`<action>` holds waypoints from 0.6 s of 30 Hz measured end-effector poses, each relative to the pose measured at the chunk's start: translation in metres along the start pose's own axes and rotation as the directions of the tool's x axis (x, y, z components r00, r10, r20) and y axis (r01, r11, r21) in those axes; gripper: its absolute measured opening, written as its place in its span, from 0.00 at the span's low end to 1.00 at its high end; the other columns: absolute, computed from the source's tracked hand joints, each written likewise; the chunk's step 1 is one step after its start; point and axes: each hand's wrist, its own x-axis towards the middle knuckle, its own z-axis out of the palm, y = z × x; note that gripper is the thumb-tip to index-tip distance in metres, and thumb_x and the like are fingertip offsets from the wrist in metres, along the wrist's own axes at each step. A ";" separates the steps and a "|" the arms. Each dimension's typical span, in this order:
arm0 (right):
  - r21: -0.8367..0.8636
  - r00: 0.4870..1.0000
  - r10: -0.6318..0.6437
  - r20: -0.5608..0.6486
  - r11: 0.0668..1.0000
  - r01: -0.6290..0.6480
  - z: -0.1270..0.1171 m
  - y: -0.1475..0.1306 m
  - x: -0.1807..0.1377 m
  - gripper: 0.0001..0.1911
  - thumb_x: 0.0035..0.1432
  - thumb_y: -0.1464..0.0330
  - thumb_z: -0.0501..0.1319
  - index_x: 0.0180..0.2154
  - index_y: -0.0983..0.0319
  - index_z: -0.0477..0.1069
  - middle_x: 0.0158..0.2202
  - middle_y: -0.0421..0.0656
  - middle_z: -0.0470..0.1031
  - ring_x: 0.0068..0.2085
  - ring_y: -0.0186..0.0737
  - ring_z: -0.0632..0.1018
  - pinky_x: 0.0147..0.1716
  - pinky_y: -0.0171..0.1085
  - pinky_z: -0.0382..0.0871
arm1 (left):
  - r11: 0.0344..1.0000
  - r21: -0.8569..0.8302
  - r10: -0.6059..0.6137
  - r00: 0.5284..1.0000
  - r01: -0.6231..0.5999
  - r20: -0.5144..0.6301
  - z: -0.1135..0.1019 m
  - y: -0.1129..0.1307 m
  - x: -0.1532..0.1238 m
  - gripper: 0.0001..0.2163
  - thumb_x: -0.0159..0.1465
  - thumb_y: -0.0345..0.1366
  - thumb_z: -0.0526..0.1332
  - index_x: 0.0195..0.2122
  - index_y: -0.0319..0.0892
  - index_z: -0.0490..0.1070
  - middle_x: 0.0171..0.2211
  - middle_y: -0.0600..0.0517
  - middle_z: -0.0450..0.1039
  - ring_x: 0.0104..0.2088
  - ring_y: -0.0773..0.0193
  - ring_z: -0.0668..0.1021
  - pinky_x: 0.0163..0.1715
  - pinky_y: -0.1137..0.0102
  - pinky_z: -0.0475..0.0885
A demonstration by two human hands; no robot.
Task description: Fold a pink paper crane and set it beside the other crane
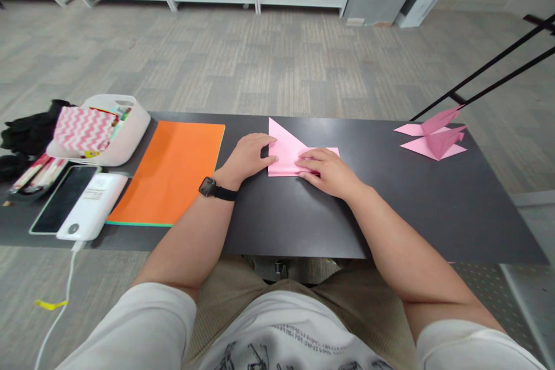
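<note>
A partly folded sheet of pink paper [284, 147] lies flat on the dark table, a tall point at its left and a low strip running right. At its left edge is my left hand [251, 156], thumb and fingertips apart and touching the paper, with a black watch on the wrist. My right hand [327, 170] rests over the paper's right part, fingers stretched out and pressing on it; the paper beneath them is hidden. Two folded pink paper birds [437, 144] stand at the table's far right.
Left of my hands lies a stack of orange paper [173, 162] with a green edge. Further left are a white power bank [93, 205] with a cable, a phone [65, 199] and a white basket [136, 133] of small items. A black frame [485, 75] stands beyond the table's right end.
</note>
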 end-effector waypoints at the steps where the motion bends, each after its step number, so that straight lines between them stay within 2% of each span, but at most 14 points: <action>1: -0.001 1.000 -0.001 0.001 1.000 0.001 0.000 0.000 0.000 0.16 0.73 0.60 0.63 0.57 0.52 0.83 0.60 0.50 0.81 0.61 0.55 0.78 0.64 0.57 0.70 | 1.000 0.000 0.001 1.000 -0.001 -0.002 0.000 0.000 0.000 0.23 0.67 0.44 0.69 0.61 0.43 0.78 0.62 0.43 0.80 0.63 0.47 0.79 0.69 0.51 0.70; 18: -0.004 1.000 -0.002 -0.002 1.000 0.002 0.001 0.000 -0.001 0.15 0.72 0.61 0.65 0.56 0.53 0.84 0.61 0.51 0.80 0.62 0.56 0.78 0.65 0.57 0.69 | 1.000 -0.009 -0.008 1.000 0.008 -0.003 0.000 -0.002 0.001 0.22 0.67 0.43 0.70 0.60 0.43 0.78 0.62 0.43 0.80 0.63 0.47 0.79 0.68 0.52 0.70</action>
